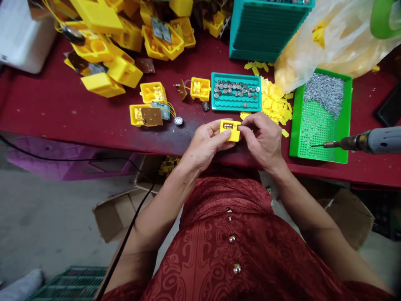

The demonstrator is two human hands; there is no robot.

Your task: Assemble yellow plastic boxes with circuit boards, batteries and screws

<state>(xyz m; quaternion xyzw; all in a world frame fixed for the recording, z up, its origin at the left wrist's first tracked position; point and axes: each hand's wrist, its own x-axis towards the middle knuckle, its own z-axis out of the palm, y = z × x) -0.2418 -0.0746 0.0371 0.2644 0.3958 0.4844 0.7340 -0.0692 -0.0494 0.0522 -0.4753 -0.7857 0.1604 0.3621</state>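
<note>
Near the table's front edge, my left hand (207, 141) is closed around a small yellow plastic case (234, 136), thumb on its front. A row of silver button cells (228, 126) shows in the case's open slot. My right hand (262, 137) is closed in a pinch at the case's right edge; whatever lies between thumb and forefinger is hidden. Just beyond my hands is a teal tray (236, 105) holding many loose button cells. To its right, small yellow plastic covers (275, 102) lie in a heap, partly behind my right hand.
Yellow cases with wired circuit boards (152, 116) lie left, with a larger pile (125, 69) behind. Stacked teal trays (257, 35) and a plastic bag (300, 54) stand at the back. At right, an electric screwdriver (372, 141) reaches over a green basket (348, 121) of screws.
</note>
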